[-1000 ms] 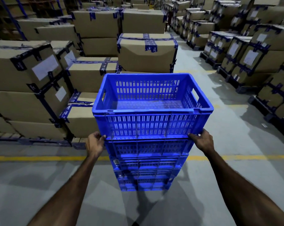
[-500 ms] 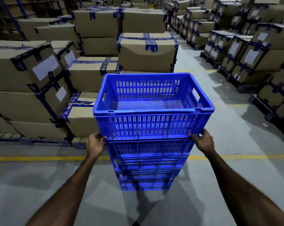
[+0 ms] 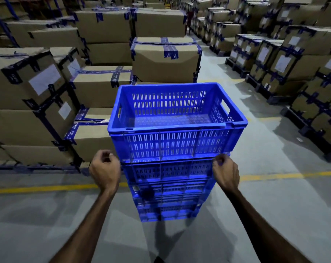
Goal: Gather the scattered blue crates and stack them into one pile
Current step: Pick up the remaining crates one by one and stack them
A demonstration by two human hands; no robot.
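Hands off, pile straight ahead

Nearest me, my left hand (image 3: 105, 170) hangs loosely curled just beside the pile's left flank, gripping nothing; my right hand (image 3: 226, 172) sits at the right corner, fingers curled, contact unclear. Between them stands the stack of blue crates (image 3: 170, 186) on the floor (image 3: 274, 205), top crate (image 3: 177, 126) empty, long axis across me. Both hands equally near. Cardboard boxes (image 3: 165, 59) beyond.

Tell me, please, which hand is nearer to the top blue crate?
Right. The right hand touches the top blue crate at its lower right corner; the left hand sits just off its lower left corner.
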